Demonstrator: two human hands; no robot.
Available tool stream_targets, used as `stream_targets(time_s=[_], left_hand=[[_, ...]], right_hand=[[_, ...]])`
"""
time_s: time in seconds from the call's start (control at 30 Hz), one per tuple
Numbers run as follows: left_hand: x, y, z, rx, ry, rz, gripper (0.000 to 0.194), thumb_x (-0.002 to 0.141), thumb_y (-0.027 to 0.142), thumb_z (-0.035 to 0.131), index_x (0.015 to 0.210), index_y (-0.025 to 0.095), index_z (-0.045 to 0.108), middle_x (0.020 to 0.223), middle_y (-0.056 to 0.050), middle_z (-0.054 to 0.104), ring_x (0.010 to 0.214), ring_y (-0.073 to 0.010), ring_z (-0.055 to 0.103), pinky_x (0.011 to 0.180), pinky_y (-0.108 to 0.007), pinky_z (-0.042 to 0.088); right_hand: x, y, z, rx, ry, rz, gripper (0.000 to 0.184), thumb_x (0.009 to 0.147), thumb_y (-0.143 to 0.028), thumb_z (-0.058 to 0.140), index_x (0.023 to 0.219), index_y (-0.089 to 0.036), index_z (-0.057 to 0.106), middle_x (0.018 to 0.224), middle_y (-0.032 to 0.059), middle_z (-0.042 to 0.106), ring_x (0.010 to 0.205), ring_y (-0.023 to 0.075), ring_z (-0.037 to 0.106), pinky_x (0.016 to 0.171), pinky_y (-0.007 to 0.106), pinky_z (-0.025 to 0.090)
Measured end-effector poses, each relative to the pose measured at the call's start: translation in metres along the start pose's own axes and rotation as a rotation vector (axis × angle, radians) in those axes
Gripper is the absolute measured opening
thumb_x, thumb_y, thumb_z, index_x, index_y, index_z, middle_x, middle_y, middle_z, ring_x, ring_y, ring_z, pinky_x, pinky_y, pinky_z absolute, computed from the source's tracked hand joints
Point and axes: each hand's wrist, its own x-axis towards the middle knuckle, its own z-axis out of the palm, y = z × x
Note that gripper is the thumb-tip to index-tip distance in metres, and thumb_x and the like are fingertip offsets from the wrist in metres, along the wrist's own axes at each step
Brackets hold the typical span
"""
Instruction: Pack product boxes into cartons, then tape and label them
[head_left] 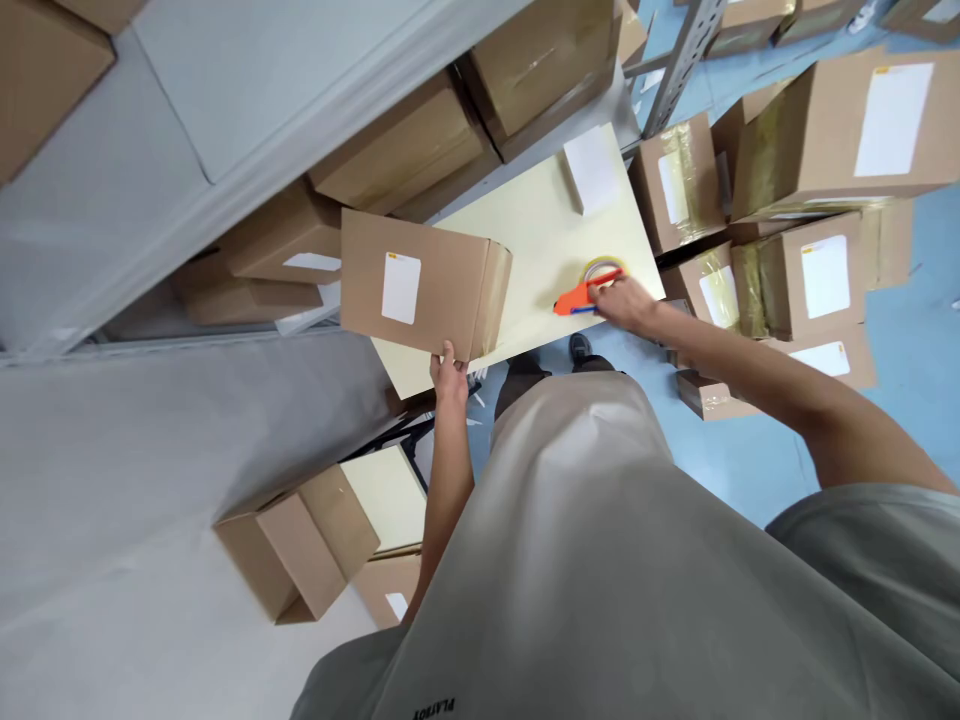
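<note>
A cardboard box (442,240) with a white label (401,288) lies on the pale yellow table (547,230), its taped end facing right. My left hand (450,375) grips the box's near edge, thumb on top and fingers mostly hidden. Over the table's right part, my right hand (621,303) is closed on an orange tape dispenser (574,298) with a roll of yellowish tape. The dispenser is apart from the box.
A white block-like stack (590,170) sits at the table's far right. Shelving (300,120) with boxes runs along the far side. Taped boxes (802,280) are piled on the blue floor at right. At lower left stands an open carton (300,545).
</note>
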Motion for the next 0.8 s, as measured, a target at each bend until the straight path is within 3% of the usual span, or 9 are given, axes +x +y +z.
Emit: stream_targets(time_s=[0.07,0.13,0.2,0.33,0.5,0.63,0.73,0.8], left_hand=[[-0.001,0.002,-0.001,0.017,-0.006,-0.002,0.027,0.109,0.034,0.077,0.134,0.03,0.068,0.144,-0.008,0.077,0.122,-0.0169,0.08,0.107,-0.031,0.065],[-0.003,0.004,-0.001,0.022,-0.025,0.002,0.027,0.109,0.033,0.076,0.135,0.03,0.068,0.144,-0.008,0.078,0.123,-0.017,0.08,0.109,-0.032,0.065],[-0.004,0.006,-0.001,0.032,-0.034,0.003,0.027,0.11,0.033,0.076,0.135,0.029,0.069,0.146,-0.009,0.077,0.125,-0.0176,0.08,0.111,-0.033,0.065],[-0.004,0.011,0.0,0.085,-0.009,-0.018,0.027,0.113,0.034,0.071,0.139,0.028,0.068,0.153,-0.011,0.075,0.134,-0.0188,0.077,0.112,-0.032,0.064],[-0.001,0.01,-0.002,0.137,-0.024,0.008,0.036,0.108,0.039,0.079,0.141,0.028,0.069,0.152,-0.014,0.076,0.135,-0.0211,0.078,0.117,-0.036,0.062],[0.003,0.011,-0.016,0.174,-0.08,0.032,0.04,0.108,0.04,0.078,0.145,0.027,0.069,0.15,-0.015,0.077,0.139,-0.0219,0.076,0.119,-0.036,0.061],[0.013,0.024,-0.042,0.218,-0.149,0.03,0.046,0.105,0.035,0.078,0.15,0.029,0.067,0.153,-0.013,0.076,0.141,-0.0209,0.074,0.12,-0.034,0.06],[0.022,0.042,-0.066,0.277,-0.205,0.038,0.06,0.1,0.031,0.082,0.157,0.034,0.062,0.159,-0.01,0.073,0.144,-0.021,0.073,0.123,-0.037,0.058]], right_hand=[[-0.001,0.029,-0.014,-0.091,0.059,0.13,0.054,0.115,-0.028,0.052,0.151,0.012,0.055,0.109,0.0315,0.084,0.105,0.039,0.083,0.105,0.054,0.054],[0.016,0.043,-0.028,-0.152,0.11,0.172,0.054,0.12,-0.033,0.047,0.151,0.01,0.056,0.114,0.0297,0.084,0.111,0.0366,0.083,0.107,0.049,0.052],[0.046,0.041,-0.043,-0.14,0.135,0.168,0.057,0.122,-0.034,0.039,0.148,0.013,0.058,0.117,0.0315,0.082,0.117,0.0366,0.081,0.107,0.046,0.051],[0.114,0.019,-0.065,-0.073,0.135,0.164,0.056,0.113,-0.033,0.06,0.144,0.014,0.058,0.123,0.033,0.081,0.122,0.0385,0.077,0.112,0.048,0.052],[0.169,0.013,-0.076,-0.15,0.182,0.121,0.057,0.113,-0.03,0.045,0.148,0.014,0.06,0.12,0.0257,0.081,0.123,0.0405,0.08,0.114,0.053,0.053],[0.182,0.024,-0.081,-0.26,0.153,0.003,0.054,0.115,-0.027,0.042,0.137,0.017,0.062,0.113,0.0227,0.083,0.119,0.0317,0.082,0.114,0.046,0.051],[0.176,0.019,-0.081,-0.283,0.073,-0.079,0.045,0.111,-0.024,0.053,0.134,0.014,0.064,0.117,0.0239,0.083,0.12,0.0301,0.08,0.113,0.042,0.051],[0.167,0.003,-0.075,-0.271,0.017,-0.142,0.044,0.105,-0.021,0.065,0.139,0.008,0.065,0.124,0.0253,0.084,0.123,0.0328,0.079,0.114,0.044,0.052]])
